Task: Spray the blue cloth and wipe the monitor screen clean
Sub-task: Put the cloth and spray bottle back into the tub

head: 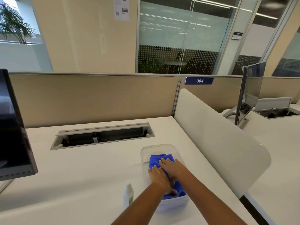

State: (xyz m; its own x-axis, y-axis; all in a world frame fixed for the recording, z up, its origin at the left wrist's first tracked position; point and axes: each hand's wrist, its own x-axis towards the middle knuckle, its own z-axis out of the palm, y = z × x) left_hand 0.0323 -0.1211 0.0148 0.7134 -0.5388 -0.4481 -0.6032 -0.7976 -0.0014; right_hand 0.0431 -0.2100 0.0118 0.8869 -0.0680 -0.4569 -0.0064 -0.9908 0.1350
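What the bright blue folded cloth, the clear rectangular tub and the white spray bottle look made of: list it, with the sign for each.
The blue cloth: soft fabric, probably microfibre; fuzzy nap, limp folds.
The clear tub: likely plastic, slightly frosted; the cloth shows through its wall, corners rounded.
The white spray bottle: seemingly opaque plastic, smooth with a mild sheen.

A white tabletop (81, 176) with an open cable tray (102, 135) meets tan cubicle partitions (97, 98) — one carries a blue plate (199, 80) reading 384. Behind stand a beige wall (84, 38), frosted glass panels (164, 34) and a potted palm (14, 23) — daylight brightens its window (9, 4).
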